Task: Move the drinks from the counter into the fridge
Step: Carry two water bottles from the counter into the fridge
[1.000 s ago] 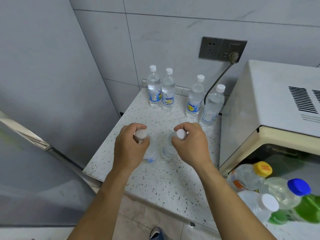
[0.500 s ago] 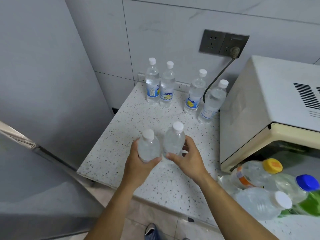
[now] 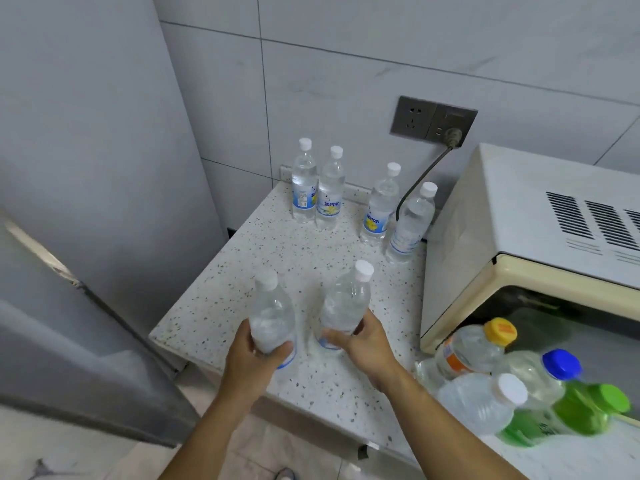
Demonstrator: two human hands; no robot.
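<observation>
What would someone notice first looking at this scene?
The two hands, left and right, each gripping a clear bottle over the speckled counter. Behind them, four bottles stand by the wall. Bottom right, bright caps top a cluster below the cream microwave.

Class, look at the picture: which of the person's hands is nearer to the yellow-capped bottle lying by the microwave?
The right hand. It grips a clear bottle just left of the yellow-capped bottle. The left hand, holding another bottle, is farther left.
</observation>
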